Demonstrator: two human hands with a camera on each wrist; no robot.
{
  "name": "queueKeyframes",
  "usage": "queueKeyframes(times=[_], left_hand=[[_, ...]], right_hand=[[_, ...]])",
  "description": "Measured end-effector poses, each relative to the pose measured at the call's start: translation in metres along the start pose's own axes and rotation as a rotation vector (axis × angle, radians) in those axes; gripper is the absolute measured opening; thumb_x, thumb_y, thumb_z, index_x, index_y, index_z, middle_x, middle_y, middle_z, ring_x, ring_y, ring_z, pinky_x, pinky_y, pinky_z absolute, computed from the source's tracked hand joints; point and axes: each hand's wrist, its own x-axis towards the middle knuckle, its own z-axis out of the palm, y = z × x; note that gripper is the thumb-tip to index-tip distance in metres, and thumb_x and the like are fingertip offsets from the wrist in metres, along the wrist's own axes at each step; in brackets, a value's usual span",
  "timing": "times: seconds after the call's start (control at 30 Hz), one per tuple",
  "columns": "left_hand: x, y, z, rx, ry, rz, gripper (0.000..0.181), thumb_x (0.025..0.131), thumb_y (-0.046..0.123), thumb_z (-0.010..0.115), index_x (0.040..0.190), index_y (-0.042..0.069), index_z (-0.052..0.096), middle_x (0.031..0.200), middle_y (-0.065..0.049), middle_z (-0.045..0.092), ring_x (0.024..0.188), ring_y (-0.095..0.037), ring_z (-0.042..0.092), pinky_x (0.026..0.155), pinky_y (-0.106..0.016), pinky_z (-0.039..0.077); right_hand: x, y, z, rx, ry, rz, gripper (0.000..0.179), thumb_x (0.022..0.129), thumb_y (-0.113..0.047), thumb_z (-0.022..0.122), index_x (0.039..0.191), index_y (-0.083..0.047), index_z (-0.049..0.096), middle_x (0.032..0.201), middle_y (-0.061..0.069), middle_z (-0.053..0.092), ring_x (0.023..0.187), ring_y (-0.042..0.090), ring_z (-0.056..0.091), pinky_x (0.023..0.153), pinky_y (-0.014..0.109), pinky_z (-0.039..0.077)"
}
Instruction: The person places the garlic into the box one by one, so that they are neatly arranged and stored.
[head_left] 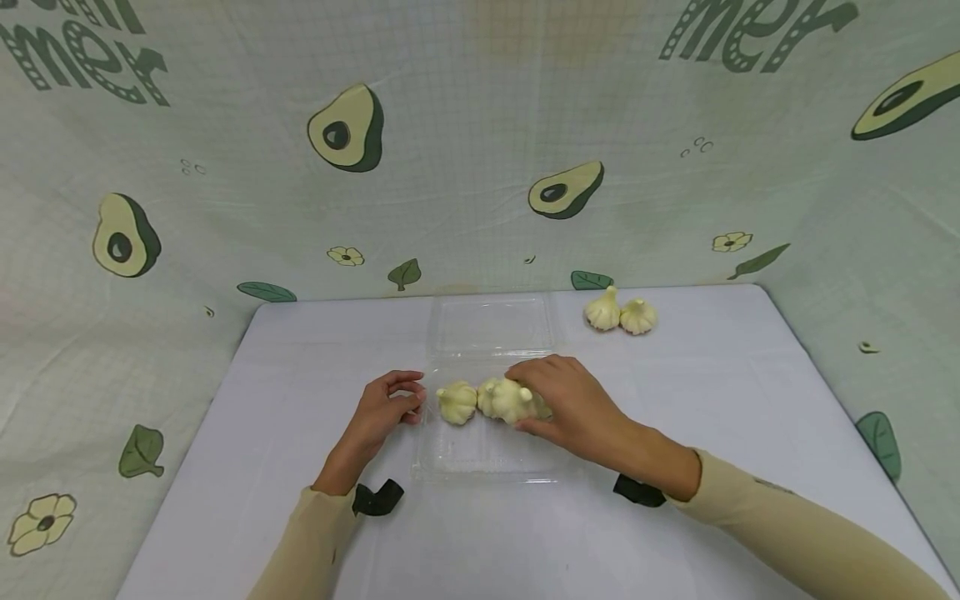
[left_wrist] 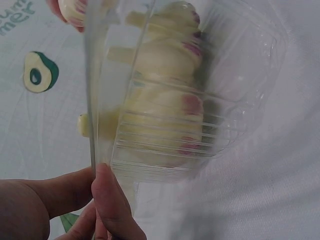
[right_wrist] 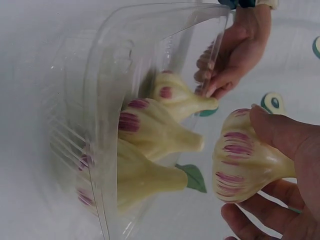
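Note:
A clear plastic clamshell container (head_left: pixel 487 457) lies open on the table. My left hand (head_left: pixel 384 410) pinches its left rim between thumb and fingers, as the left wrist view shows. Over the container, my right hand (head_left: pixel 577 407) grips a garlic bulb (right_wrist: pixel 242 155), cream with purple streaks, by its sides near the stem. Three bulbs sit in a row inside: the leftmost garlic bulb (head_left: pixel 456 403) shows plainly in the head view, while the held one partly hides the others. In the right wrist view the held bulb is apart from that row.
Two more garlic bulbs (head_left: pixel 602 310) stand side by side at the back right of the table. The container's hinged lid (head_left: pixel 491 325) lies folded back toward the far edge. A printed cloth (head_left: pixel 465 233) rises behind the table. Black straps (head_left: pixel 378 497) show by both wrists.

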Motion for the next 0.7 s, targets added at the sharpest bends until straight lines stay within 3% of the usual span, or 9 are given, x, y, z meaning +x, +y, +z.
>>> queueKeyframes(times=[0.3,0.7], left_hand=[[0.000,0.000,0.000,-0.015,-0.009,-0.003,0.039,0.102,-0.002,0.063,0.140,-0.007,0.058,0.113,-0.013,0.062,0.078,-0.013,0.065,0.067,-0.021,0.059],[-0.001,0.002,0.002,-0.014,-0.006,-0.009,0.039,0.102,-0.003,0.064,0.140,-0.007,0.059,0.113,-0.014,0.062,0.076,-0.013,0.066,0.066,-0.021,0.059]], right_hand=[[0.005,-0.008,0.003,-0.018,-0.061,-0.008,0.060,0.080,-0.027,0.095,0.131,-0.009,0.068,0.129,0.002,0.071,0.125,0.026,0.061,0.109,0.047,0.047],[0.017,-0.013,0.014,-0.041,-0.144,-0.128,0.061,0.081,-0.029,0.095,0.132,-0.009,0.068,0.130,0.001,0.070,0.124,0.026,0.062,0.109,0.047,0.049]])
